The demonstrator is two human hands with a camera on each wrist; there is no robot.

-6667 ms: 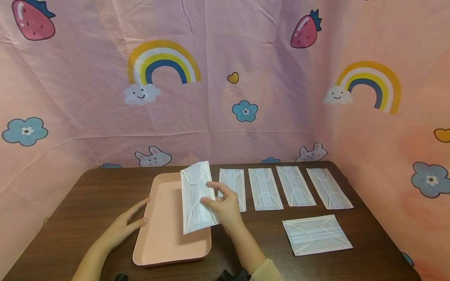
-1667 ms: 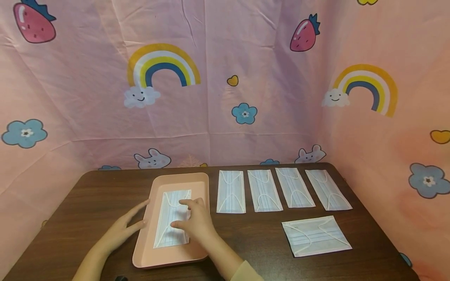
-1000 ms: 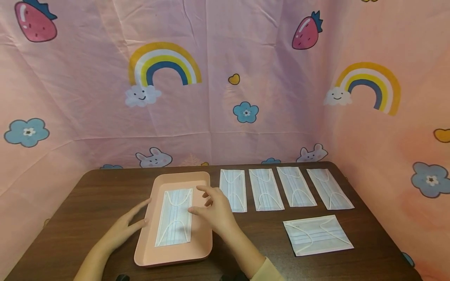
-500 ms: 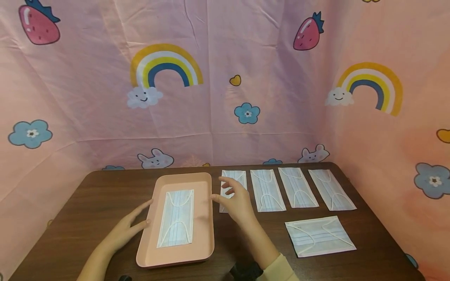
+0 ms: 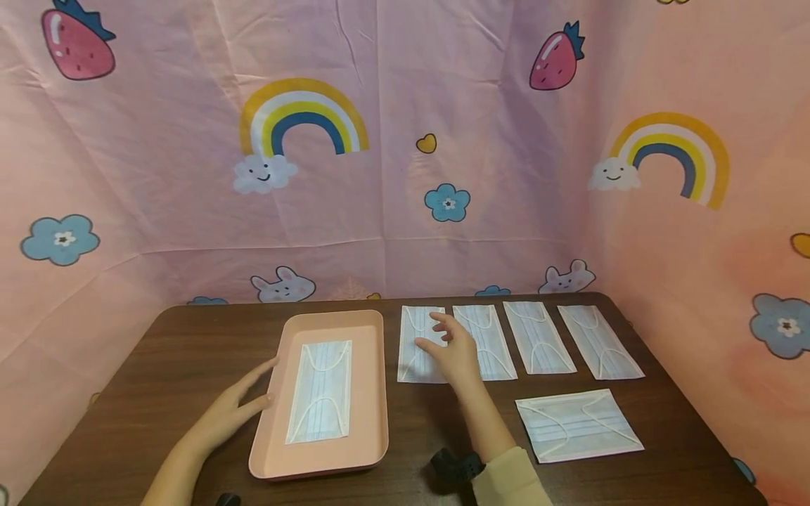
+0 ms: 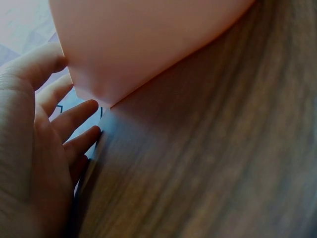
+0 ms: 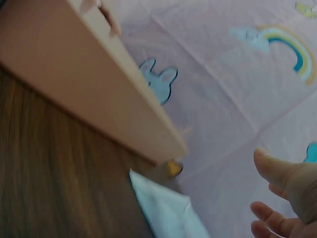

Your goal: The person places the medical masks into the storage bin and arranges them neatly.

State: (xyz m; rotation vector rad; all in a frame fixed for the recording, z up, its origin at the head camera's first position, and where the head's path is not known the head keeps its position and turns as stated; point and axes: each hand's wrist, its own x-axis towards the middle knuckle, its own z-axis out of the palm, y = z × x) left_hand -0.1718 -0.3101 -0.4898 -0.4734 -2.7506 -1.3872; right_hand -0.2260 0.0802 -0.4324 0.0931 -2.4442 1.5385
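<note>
Currently the right hand's grip (image 5: 454, 350) is spread, thumb apart from fingers, over the leftmost mask (image 5: 411, 364) of four in a row on the brown table (image 5: 190, 351). The left hand's grip (image 5: 230, 409), also spread, touches the left side of the pink tray (image 5: 368, 422), where a single mask (image 5: 319, 392) lies flat. One sideways mask (image 5: 579, 426) lies nearer the person.

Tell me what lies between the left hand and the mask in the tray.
In the head view, only the side wall and a bare strip of floor of the pink tray lie between the left hand and the mask.
</note>
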